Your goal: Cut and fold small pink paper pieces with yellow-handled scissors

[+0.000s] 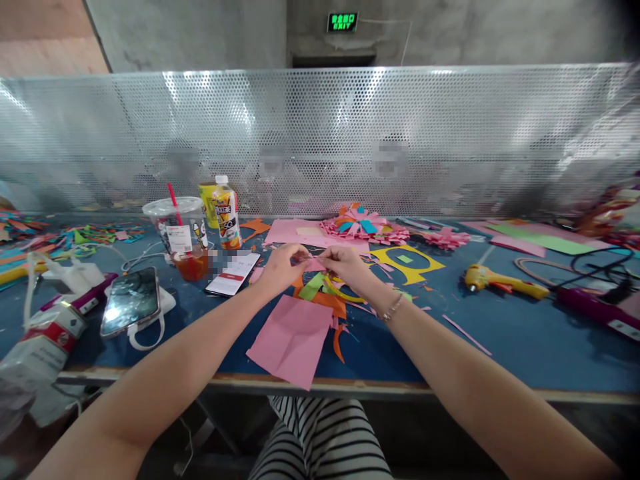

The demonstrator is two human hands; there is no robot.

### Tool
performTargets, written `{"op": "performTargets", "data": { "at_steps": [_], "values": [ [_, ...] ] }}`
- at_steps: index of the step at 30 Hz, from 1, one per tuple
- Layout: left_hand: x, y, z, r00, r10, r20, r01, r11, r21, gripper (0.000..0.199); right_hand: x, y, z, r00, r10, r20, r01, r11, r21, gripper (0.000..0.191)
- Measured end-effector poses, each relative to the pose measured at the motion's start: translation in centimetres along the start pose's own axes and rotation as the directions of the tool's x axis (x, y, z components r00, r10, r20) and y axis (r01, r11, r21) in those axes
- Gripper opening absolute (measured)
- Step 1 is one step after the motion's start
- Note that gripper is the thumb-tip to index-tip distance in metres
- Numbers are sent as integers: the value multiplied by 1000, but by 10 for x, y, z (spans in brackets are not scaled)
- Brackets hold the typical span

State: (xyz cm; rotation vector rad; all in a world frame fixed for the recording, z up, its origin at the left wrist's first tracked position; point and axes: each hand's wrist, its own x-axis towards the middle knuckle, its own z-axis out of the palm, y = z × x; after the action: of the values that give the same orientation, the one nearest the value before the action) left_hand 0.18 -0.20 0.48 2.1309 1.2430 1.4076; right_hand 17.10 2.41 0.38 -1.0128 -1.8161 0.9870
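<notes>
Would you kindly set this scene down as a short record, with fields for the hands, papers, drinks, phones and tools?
Hands: left hand and right hand close together, fingers on a small pink paper piece
Worn: bracelet, right wrist
Nearer paper: creased pink sheet by the table's edge
Farther paper: fringed, mostly pink paper pile
Drinks: plastic cup with red straw; capped bottle
Phones: two, both on the left
Tool: yellow glue gun, lying right
</notes>
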Motion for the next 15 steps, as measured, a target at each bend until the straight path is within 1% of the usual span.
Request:
{"op": "performTargets", "data": {
  "at_steps": [2,4,5,8,10,12,15],
  "values": [
    [-2,4,0,992,114,48,-118,987,105,14,0,-1,0,1000,-1,13,1,1000,2,14],
    [-3,8,0,983,159,93,-173,970,169,13,0,-2,-1,1000,-13,9,13,1000,-7,14],
    [-3,8,-1,981,164,106,-181,966,184,13,0,-2,-1,1000,-17,4,17,1000,-16,14],
    [-2,7,-1,982,155,112,-174,968,182,12,2,1,-2,1000,-27,2,27,999,-40,16],
    [-1,3,-1,986,141,92,-154,975,162,11,2,2,-1,999,-37,15,38,999,-34,17],
    [1,-1,0,993,102,54,-108,987,120,10,1,0,1,997,-51,50,51,999,2,19],
    [4,-7,1,1000,14,-1,-14,1000,-3,9,-2,-4,4,994,-49,97,43,997,59,23]
  ]
}}
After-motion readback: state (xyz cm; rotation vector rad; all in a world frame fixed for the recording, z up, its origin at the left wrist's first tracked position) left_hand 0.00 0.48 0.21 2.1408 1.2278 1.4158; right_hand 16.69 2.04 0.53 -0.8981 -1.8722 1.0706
